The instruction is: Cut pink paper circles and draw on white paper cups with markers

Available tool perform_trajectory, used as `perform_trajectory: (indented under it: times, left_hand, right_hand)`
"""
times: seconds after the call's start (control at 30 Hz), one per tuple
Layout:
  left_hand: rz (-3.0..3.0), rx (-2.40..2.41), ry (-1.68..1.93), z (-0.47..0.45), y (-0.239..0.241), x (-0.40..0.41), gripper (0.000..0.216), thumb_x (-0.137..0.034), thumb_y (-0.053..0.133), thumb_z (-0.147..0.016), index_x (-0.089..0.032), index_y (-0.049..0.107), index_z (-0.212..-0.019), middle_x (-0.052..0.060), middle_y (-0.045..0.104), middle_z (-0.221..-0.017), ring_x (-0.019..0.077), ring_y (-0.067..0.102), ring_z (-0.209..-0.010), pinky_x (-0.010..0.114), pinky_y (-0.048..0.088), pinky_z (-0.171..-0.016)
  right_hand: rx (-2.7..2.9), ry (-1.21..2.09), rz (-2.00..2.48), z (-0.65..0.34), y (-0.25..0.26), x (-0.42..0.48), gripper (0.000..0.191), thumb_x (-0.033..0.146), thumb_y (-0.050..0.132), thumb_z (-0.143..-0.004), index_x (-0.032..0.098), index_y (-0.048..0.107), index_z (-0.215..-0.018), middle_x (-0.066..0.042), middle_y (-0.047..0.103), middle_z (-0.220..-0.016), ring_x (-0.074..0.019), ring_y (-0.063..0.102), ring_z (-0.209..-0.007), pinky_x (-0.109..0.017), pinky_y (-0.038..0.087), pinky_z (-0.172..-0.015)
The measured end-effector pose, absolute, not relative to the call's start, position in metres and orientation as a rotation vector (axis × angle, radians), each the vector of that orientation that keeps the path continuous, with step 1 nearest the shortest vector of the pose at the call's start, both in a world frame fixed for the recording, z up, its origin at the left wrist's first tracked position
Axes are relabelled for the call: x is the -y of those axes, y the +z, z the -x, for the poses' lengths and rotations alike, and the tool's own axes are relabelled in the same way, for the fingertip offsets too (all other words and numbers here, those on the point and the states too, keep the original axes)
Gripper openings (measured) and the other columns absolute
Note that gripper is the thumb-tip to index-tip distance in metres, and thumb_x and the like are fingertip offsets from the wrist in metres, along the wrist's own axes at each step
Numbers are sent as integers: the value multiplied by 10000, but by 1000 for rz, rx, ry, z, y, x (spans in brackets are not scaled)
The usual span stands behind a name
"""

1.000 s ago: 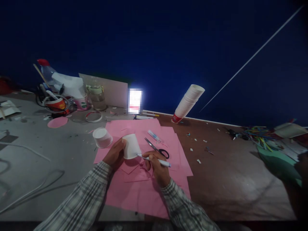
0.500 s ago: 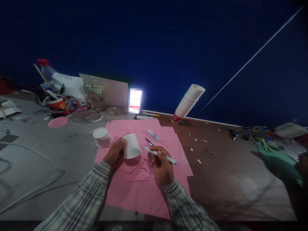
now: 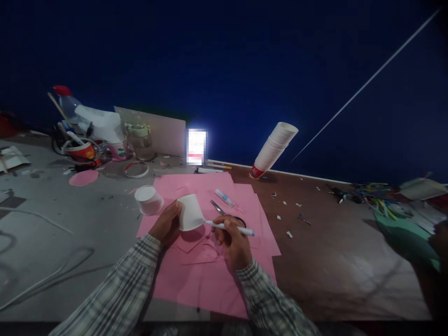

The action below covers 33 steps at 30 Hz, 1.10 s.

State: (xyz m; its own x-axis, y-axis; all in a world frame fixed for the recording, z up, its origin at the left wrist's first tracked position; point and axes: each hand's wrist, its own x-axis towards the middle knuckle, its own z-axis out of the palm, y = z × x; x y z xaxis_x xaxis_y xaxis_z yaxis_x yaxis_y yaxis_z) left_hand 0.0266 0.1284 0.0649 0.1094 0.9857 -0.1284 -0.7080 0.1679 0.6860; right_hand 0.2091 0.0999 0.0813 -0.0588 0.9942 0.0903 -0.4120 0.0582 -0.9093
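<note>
My left hand (image 3: 167, 225) is closed around the left side of a white paper cup (image 3: 191, 213), its wide rim facing down. A white marker (image 3: 231, 227) with a bluish end is pinched in my right hand (image 3: 234, 240). Its tip points left at the cup's lower right side, and I cannot tell whether it touches. Under both hands lie pink paper sheets (image 3: 203, 284) with cut scraps. Scissors (image 3: 219, 208) lie partly behind my right hand, beside a clear marker-like tube (image 3: 224, 198). Another white cup (image 3: 149, 200) stands upside down to the left.
A leaning stack of paper cups (image 3: 275, 150) rests against the blue wall. Behind on the left are a glass jar (image 3: 142, 143), a pen-filled red cup (image 3: 82, 151) and a paper ring (image 3: 136, 170). Cable ties (image 3: 383, 198) and a green sheet (image 3: 404, 233) lie right.
My right hand has brought the marker's tip leftward and down to the cup's side. The scissors' handle shows more now. The cup in my left hand has barely shifted.
</note>
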Motion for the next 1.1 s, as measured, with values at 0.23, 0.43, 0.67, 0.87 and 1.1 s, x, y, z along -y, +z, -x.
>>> perform_trajectory:
  times: [0.23,0.43,0.67,0.87,1.1]
  left_hand:
    - [-547,-667,1338,-28,66,-128,408,-426,783,-729,-114,694,-977,24,635,-699,148,566,-603,290,529,-602]
    - [-560,-664,1327,-28,67,-128,416,-425,781,-734,-114,693,-996,28,636,-700,148,565,-596,270,503,-557]
    - [-544,-664,1340,-27,65,-128,414,-423,792,-723,-121,698,-990,49,679,-764,167,605,-646,306,550,-638]
    - [-520,-661,1353,-28,67,-127,421,-416,792,-717,-117,690,-995,69,694,-797,213,663,-757,342,582,-721]
    - [-543,-661,1338,-28,66,-127,440,-430,791,-714,-124,684,-1012,72,706,-821,224,673,-778,340,585,-703]
  right_hand:
    - [1067,1423,815,-209,84,-99,255,375,594,-859,175,735,-788,63,453,-422,-105,397,-427,-257,342,-504]
    - [1108,1433,862,-210,88,-99,261,380,590,-839,163,720,-777,64,438,-419,-107,383,-416,-248,315,-471]
    - [992,1434,846,-209,85,-102,252,375,593,-819,168,720,-751,68,421,-407,-102,380,-415,-248,332,-483]
    - [865,1400,804,-210,89,-104,256,388,606,-810,181,741,-743,66,424,-402,-108,394,-430,-282,432,-570]
    - [943,1463,806,-208,83,-101,233,348,603,-819,159,725,-756,70,416,-405,-96,372,-416,-246,331,-486]
